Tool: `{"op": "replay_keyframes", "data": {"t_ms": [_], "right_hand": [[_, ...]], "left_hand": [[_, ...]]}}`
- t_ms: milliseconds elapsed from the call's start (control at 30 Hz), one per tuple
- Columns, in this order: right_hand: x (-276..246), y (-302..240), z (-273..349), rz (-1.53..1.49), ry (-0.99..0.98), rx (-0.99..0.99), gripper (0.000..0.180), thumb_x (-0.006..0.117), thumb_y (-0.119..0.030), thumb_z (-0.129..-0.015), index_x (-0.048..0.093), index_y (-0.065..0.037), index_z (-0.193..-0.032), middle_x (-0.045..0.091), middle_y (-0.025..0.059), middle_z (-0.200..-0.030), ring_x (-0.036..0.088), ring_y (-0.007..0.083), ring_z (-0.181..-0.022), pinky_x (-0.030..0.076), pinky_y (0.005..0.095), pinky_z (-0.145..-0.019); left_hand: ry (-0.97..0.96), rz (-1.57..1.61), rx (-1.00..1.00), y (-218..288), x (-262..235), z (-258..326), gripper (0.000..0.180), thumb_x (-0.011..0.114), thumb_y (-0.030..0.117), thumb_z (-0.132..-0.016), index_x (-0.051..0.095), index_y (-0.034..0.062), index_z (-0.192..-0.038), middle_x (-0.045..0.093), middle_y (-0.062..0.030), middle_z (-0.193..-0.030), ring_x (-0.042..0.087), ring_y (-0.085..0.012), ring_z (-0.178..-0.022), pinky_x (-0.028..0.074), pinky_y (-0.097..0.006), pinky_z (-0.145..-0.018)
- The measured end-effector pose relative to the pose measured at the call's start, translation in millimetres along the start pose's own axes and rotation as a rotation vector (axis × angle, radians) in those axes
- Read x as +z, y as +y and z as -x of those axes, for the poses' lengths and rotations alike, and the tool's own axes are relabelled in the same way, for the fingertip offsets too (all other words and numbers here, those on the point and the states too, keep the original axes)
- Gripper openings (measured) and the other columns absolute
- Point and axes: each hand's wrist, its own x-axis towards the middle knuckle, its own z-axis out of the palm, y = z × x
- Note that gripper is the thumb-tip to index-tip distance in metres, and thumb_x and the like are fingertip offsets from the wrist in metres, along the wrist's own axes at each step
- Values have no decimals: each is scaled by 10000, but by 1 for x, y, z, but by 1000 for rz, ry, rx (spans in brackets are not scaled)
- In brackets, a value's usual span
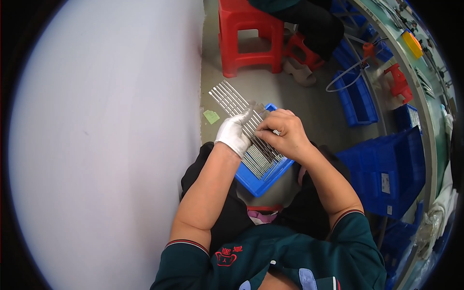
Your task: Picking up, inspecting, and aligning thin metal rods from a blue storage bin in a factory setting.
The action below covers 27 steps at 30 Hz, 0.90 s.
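Observation:
My left hand [235, 133], in a white glove, grips a flat bundle of several long thin metal rods [231, 98] that stick out past the fingers, up and to the left. My bare right hand [284, 131] pinches the rods just beside the glove, fingers closed on them. Both hands are over a small blue plastic bin [261, 180] resting on my lap, and more rods [261, 159] lie in it.
A white wall [106, 145] fills the left side. A red plastic stool [249, 34] stands ahead, with another person's legs beside it. Blue crates [386, 169] are stacked at my right, and a long green workbench [420, 82] curves along the right edge.

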Motion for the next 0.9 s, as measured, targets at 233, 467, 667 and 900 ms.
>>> {"op": "replay_keyframes", "data": {"t_ms": [233, 467, 667, 900], "right_hand": [[4, -7, -1, 204, -18, -148, 88, 732, -92, -672, 662, -87, -726, 599, 20, -680, 562, 218, -687, 406, 335, -675], [-7, -8, -3, 90, 31, -40, 73, 725, -90, -684, 675, -81, -736, 611, 42, -689, 573, 219, -697, 416, 330, -701], [-3, 3, 6, -18, -33, 89, 80, 723, -95, -703, 670, -59, -752, 630, 57, -690, 593, 220, -692, 437, 331, -735], [1, 1, 4, 36, -2, -10, 78, 729, -92, -699, 667, -71, -741, 622, 40, -682, 587, 211, -689, 431, 330, -724]], "left_hand": [[36, -42, -34, 0, -2, -4, 212, 493, 53, -947, 529, 21, -1154, 594, -167, -1082, 604, -311, -1005, 536, -423, -869], [38, -33, 42, 2, -10, -10, 200, 508, 74, -944, 531, 16, -1134, 595, -168, -1057, 612, -327, -979, 544, -447, -859], [63, 98, 0, 8, 6, -1, 170, 479, 76, -953, 518, 3, -1102, 590, -197, -1062, 598, -373, -1007, 531, -520, -888], [47, 64, 24, 7, 1, -4, 173, 466, 75, -957, 513, 2, -1107, 587, -204, -1074, 595, -373, -1021, 524, -513, -905]]}}
